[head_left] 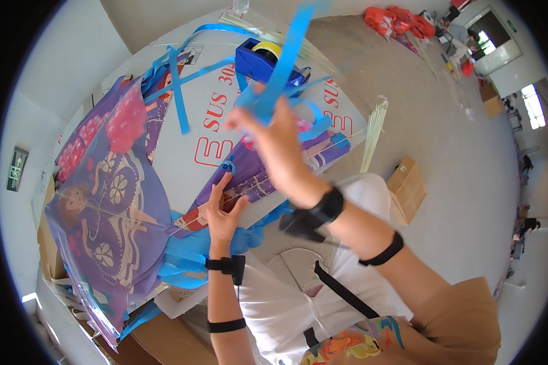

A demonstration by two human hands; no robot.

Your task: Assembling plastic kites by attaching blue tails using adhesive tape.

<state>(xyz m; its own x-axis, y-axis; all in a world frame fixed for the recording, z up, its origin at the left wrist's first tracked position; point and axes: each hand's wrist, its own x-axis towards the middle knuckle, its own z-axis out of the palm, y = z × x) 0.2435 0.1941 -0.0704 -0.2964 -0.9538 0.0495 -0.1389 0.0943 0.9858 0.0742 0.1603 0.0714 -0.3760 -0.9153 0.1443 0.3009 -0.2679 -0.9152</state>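
A folded purple kite (256, 182) with a printed pattern lies slantwise across the near edge of the white board. My left hand (224, 213) rests on it with thumb and fingers apart, close to a small blue knot (228, 166). Above the kite's right part, my right hand (280, 143) is raised and somewhat blurred. Its fingers are closed around a long blue ribbon (289, 55), which rises past the top edge of the view. Behind this hand stands a blue tape dispenser (249, 58) with a yellow-cored roll, partly covered by the ribbon.
A spread purple kite (112, 194) with a printed figure hangs over the board's left side. Loose blue ribbons (179, 91) lie on the white board (195, 125). Thin pale sticks (374, 134) jut past its right edge. A cardboard box (407, 188) sits on the floor.
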